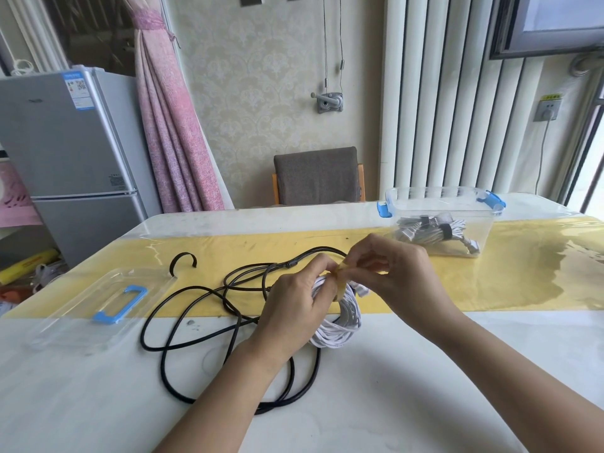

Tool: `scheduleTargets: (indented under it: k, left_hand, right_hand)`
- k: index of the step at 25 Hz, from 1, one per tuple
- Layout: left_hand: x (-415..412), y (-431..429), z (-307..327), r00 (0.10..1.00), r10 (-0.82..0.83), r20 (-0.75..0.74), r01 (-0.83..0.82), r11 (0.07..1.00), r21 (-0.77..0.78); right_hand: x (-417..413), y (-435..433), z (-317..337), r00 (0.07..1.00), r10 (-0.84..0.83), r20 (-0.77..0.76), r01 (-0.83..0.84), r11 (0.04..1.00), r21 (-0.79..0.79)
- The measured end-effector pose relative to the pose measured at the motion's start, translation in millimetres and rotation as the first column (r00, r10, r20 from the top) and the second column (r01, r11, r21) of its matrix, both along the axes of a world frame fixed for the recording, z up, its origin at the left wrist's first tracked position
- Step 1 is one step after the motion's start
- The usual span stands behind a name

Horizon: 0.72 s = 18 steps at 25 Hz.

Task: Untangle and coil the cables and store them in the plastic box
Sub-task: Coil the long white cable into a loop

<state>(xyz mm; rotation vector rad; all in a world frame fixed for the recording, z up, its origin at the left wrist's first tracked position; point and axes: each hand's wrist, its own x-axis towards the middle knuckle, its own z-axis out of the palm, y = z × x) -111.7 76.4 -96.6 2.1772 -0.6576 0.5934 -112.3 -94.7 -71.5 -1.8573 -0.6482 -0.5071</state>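
The white cable coil sits at the middle of the tabletop, just in front of the person. It is a narrow oval whose long axis runs away from the person, with the far end raised between the two hands and the near end low over the tabletop; whether it touches the surface cannot be told. The left hand has its fingers curled round the coil's left side. The right hand comes in from the right, and its fingertips pinch a yellow tie that wraps the coil's far end. A black cable lies loose in wide, crossing loops to the left of and beneath the coil, spreading from the yellow strip down toward the near edge. The plastic box stands open at the far right, near the back edge, its long side running across the tabletop, with strapped grey-white bundles inside. Its clear lid lies flat near the left edge, with a curved black strap just beyond it. Bare tabletop lies between the right hand and the box, and on the near right.
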Motion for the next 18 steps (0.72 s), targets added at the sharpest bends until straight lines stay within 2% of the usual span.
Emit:
scheduleTargets:
  k: [3,6,11,15,18]
  left_hand:
    - [2.1,0.9,-2.4,0.998,0.038,0.055,-0.041,0.997,0.058]
    - [2.8,1.4,-2.0,0.996,0.045,0.071,-0.051,0.995,0.086]
    - [6.1,1.4,-4.0,0.996,0.050,0.073,-0.059,0.991,0.119]
    - [7.0,-0.9,-6.0,0.993,0.027,0.111,-0.043,0.989,0.144]
    - [7.4,-0.8,-5.4,0.992,0.027,0.123,-0.043,0.990,0.132]
  right_hand:
    - [2.7,-3.2,2.8,0.974,0.144,-0.177,-0.119,0.982,0.147]
    - [6.9,-10.3,8.0,0.924,0.256,-0.284,-0.198,0.956,0.216]
    - [8.2,-13.1,10.6,0.883,0.297,-0.363,-0.224,0.947,0.229]
    - [9.5,-19.7,12.3,0.794,0.358,-0.492,-0.250,0.929,0.273]
    - [8.2,-16.8,14.2,0.857,0.280,-0.433,-0.178,0.949,0.261]
